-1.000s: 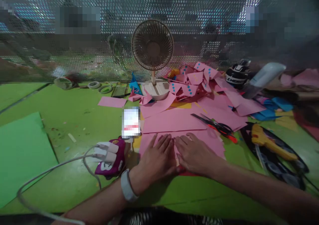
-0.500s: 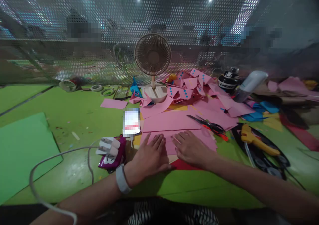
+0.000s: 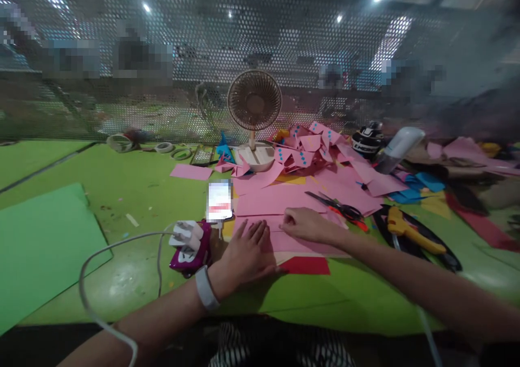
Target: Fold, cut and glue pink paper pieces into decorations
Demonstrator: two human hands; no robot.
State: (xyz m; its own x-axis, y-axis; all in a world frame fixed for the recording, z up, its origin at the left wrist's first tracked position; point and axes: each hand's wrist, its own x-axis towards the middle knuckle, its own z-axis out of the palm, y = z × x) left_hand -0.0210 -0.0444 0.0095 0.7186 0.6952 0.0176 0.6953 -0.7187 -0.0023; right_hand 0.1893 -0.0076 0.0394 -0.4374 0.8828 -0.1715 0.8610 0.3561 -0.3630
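Pink sheet [image 3: 298, 241] is pressed flat near the desk's [image 3: 134, 183] front edge: left hand [image 3: 244, 256] spread open on it, right hand [image 3: 306, 225] fingers curled at its far edge (nothing gripped).

1 fan [image 3: 254, 99], 1 scissors [image 3: 340, 210], 1 glue gun [image 3: 408, 229], 3 tape rolls [image 3: 164, 147], 2 hands [image 3: 245, 256]
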